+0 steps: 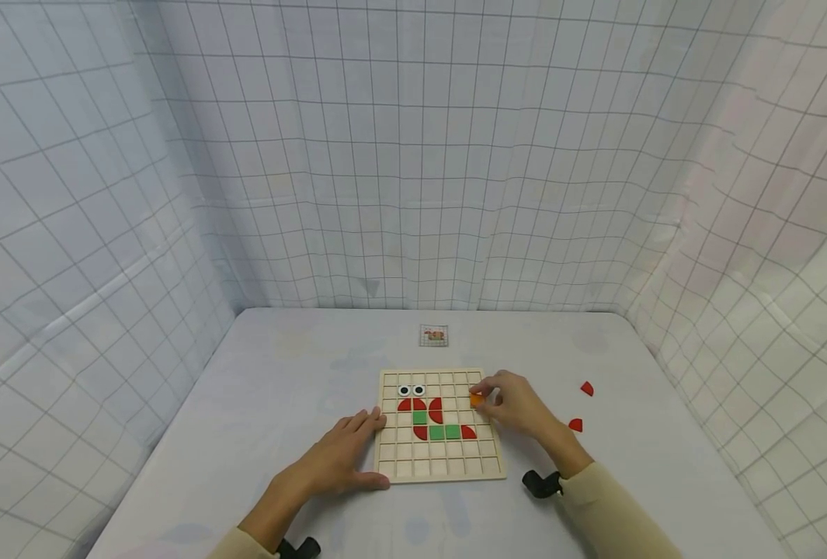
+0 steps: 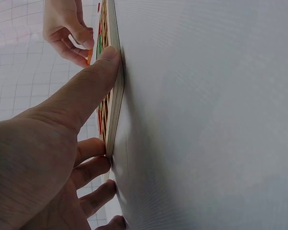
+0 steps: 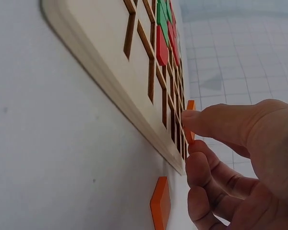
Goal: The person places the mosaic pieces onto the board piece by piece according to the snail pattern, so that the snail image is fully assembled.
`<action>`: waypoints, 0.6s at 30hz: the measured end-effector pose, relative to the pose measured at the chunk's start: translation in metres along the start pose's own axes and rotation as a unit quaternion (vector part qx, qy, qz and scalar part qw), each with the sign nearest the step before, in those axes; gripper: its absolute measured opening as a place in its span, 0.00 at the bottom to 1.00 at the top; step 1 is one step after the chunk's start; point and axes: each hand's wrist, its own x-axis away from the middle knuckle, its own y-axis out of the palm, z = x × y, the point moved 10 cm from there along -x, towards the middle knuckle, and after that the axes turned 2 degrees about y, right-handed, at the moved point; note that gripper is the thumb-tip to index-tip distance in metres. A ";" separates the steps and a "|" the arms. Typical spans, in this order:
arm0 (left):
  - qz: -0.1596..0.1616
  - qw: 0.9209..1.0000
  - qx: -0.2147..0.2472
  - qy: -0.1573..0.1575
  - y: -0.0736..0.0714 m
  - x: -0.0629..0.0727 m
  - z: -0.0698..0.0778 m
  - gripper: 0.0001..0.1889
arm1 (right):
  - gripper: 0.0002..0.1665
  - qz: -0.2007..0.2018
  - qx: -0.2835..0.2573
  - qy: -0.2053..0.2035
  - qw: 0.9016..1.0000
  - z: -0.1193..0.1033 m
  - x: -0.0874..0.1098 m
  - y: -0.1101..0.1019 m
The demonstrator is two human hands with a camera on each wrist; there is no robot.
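Observation:
My right hand (image 1: 514,400) pinches a small orange tile (image 1: 477,400) between thumb and fingers at the right side of a wooden grid board (image 1: 441,470). In the right wrist view the tile (image 3: 191,122) stands on edge in that pinch. My left hand (image 1: 343,454) touches the board's left edge, fingers spread, the thumb at the near left corner. On the board sit two eye tiles (image 1: 411,390), several red rounded pieces (image 1: 468,432) and several green squares (image 1: 436,432).
Two red quarter-circle pieces (image 1: 587,387) lie on the white table to the right. An orange piece (image 3: 161,203) lies beside the board in the right wrist view. Behind the board is a small picture card (image 1: 434,335). Grid-patterned sheets (image 1: 413,155) enclose the table.

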 end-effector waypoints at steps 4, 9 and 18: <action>0.002 1.000 0.000 0.002 0.000 0.000 0.000 0.60 | 0.16 -0.008 -0.001 -0.005 1.000 -0.007 -0.003 0.006; 0.001 1.000 -0.002 0.001 0.000 0.000 0.000 0.61 | 0.15 -0.014 -0.008 -0.018 1.000 -0.016 -0.006 0.012; 0.002 1.000 -0.005 -0.003 0.000 -0.001 -0.001 0.61 | 0.11 -0.027 -0.023 -0.049 0.998 -0.029 -0.010 0.023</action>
